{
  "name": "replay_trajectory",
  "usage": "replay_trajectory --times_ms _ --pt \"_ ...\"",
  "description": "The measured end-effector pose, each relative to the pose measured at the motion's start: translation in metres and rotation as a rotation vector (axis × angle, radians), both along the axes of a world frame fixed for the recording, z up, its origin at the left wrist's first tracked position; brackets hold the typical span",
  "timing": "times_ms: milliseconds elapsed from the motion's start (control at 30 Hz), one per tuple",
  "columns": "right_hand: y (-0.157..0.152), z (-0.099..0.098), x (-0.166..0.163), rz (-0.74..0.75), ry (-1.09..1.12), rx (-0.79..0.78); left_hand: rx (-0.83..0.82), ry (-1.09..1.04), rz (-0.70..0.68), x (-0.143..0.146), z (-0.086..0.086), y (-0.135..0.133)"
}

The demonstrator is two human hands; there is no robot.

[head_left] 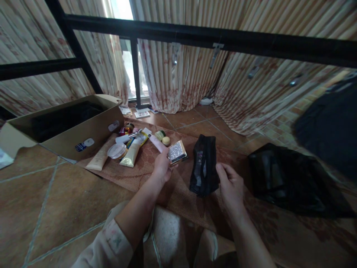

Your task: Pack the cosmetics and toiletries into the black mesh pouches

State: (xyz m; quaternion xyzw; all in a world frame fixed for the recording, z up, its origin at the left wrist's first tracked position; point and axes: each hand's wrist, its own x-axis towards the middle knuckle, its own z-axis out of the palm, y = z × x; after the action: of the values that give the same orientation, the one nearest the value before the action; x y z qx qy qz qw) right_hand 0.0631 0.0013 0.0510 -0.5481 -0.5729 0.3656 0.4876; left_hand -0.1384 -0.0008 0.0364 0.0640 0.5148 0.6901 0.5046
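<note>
My left hand (162,163) is closed around a pale pink tube (157,142) and holds it just above the brown mat (145,171). A glittery silver compact (176,152) lies right beside that hand. My right hand (230,183) pinches the edge of a black mesh pouch (204,166) and holds it upright on the mat. More cosmetics lie to the left: a cream tube (131,153), a round clear lid (116,150), a long beige tube (99,158), two small round pots (163,137) and a red item (126,130).
An open cardboard box (67,126) with dark contents stands at the left. A black plastic bag (292,178) lies at the right on the tiled floor. Black metal bars (195,35) and striped curtains (181,78) close off the back. My knees (178,238) are below.
</note>
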Motion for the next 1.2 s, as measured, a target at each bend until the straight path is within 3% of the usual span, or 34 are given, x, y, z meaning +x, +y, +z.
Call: replay_trajectory --times_ms 133,267,433,1200 --pt "-0.001 0.000 -0.001 -0.001 -0.006 0.024 -0.037 -0.156 -0.052 -0.002 0.006 -0.004" --pt "-0.002 0.000 -0.003 -0.009 0.001 0.046 0.039 -0.117 -0.172 0.003 0.009 -0.007" --pt "-0.003 -0.002 -0.004 -0.054 0.056 0.036 0.121 -0.048 -0.146 0.010 0.009 -0.006" --pt "-0.001 0.000 -0.004 -0.048 0.058 -0.016 0.084 0.009 -0.121 0.015 -0.002 -0.002"
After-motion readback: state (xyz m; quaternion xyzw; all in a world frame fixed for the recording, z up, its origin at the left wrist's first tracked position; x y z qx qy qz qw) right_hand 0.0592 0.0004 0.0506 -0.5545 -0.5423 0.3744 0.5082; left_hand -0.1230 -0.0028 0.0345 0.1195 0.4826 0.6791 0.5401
